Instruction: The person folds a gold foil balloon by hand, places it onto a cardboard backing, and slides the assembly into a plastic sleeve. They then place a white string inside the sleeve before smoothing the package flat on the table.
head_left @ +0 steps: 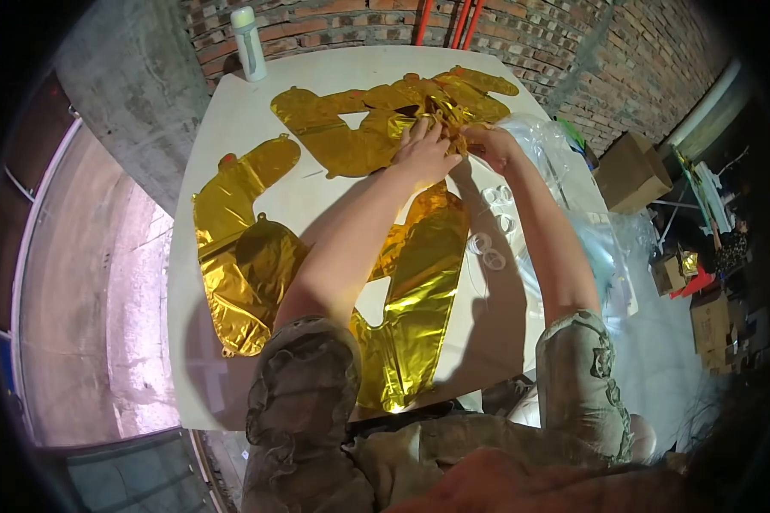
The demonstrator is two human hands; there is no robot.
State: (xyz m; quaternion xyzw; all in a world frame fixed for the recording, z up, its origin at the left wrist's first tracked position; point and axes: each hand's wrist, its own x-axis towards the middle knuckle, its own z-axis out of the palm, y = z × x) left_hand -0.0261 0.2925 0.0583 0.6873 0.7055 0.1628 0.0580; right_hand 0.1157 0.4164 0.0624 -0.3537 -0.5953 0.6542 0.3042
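Note:
Several flat gold foil balloons [342, 141] lie on the pale table. At its far side, both my hands are on a crumpled bunch of gold foil [449, 107]. My left hand [423, 154] is bent over the near left part of the bunch, its fingers curled on the foil. Just to the right, my right hand [490, 147] pinches the foil's edge between thumb and fingers; the fingertips are partly hidden. Another gold foil balloon [428, 291] lies between my forearms. A bent gold foil balloon [244, 248] rests left of my left arm, partly covered by it.
A pale bottle [248, 44] stands at the table's back left corner. White ring-shaped coils [488, 250] lie right of the middle balloon. Clear plastic bags [543, 158] cover the table's right edge. Beyond it are a cardboard box [631, 173] and a brick wall [633, 77].

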